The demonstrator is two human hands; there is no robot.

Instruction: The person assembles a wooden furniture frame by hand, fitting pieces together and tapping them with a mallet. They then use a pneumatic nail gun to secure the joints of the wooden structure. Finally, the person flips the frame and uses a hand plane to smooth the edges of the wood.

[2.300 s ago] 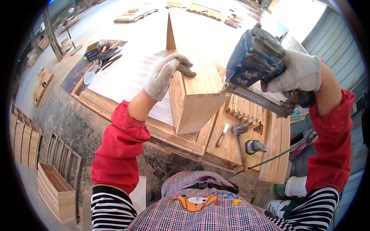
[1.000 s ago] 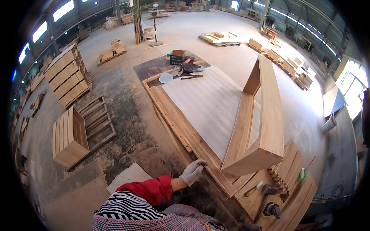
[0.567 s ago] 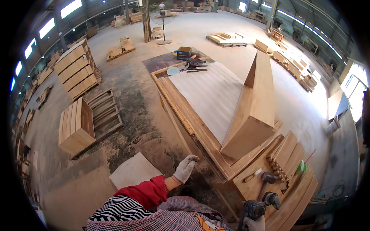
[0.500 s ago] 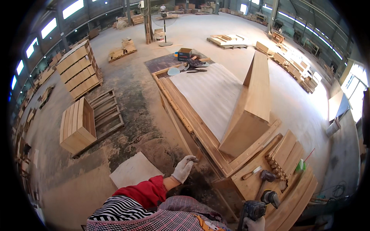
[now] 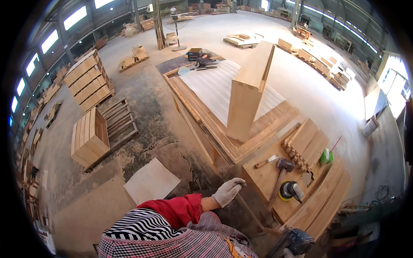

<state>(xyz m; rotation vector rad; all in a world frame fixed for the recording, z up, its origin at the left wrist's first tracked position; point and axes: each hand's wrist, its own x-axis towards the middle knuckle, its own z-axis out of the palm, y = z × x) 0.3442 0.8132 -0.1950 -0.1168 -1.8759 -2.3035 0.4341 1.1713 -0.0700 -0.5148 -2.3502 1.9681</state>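
My left hand [image 5: 228, 192], in a pale work glove with darkened fingertips, hovers beside the bench corner. Its fingers are curled together, and whatever may be in them cannot be made out. At the lower edge, my right hand [image 5: 288, 253] grips a dark handheld power tool [image 5: 298, 241]; much of that hand is cut off. A tall, narrow wooden box [image 5: 246, 96] stands on the workbench, partly over a white foam sheet [image 5: 215, 92]. On a lower wooden surface nearby lie a mallet [image 5: 284, 165], a chisel-like tool with a wooden handle [image 5: 266, 161] and a round sander [image 5: 289, 191].
Wooden boards [image 5: 320, 206] and a green item [image 5: 326, 157] lie at the right. A drawer-like box [image 5: 90, 137] rests by a pallet [image 5: 120, 127] at the left, with stacked crates [image 5: 88, 81] behind. A pale sheet [image 5: 152, 180] lies on the floor; a fan [image 5: 176, 32] stands farther off.
The view has shifted, and the tall box appears at a different angle. My left hand has moved right in the picture; the right hand with the power tool sits lower, near the edge.
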